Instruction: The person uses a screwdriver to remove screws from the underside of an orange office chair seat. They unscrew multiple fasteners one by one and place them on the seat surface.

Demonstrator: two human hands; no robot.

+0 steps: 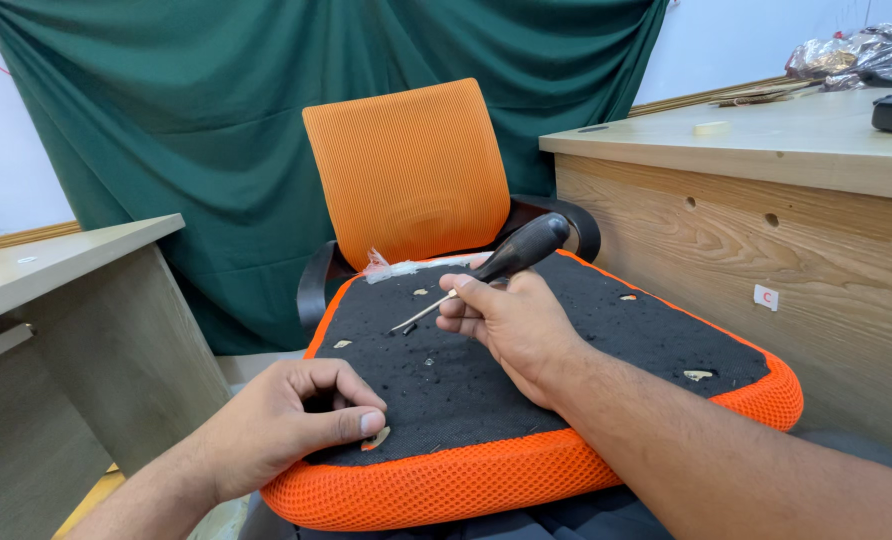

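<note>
My right hand (pixel 511 325) is wrapped around a black-handled screwdriver (pixel 496 265), tip down on the black seat underside (pixel 566 340). Left hand (pixel 286 420) curled, thumb pinching the edge. Small white square sticker (pixel 765 297) on the wooden desk (pixel 766 230) – crinkly plastic bags (pixel 846 55) up top.

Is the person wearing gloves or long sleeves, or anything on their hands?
No gloves and no sleeves in view. Both forearms are bare right down to the picture's edge. The left hand and the right hand are bare too, with short fingernails. No rings, watch or bracelets show on either hand or wrist, and nothing is written or marked on them.
</note>
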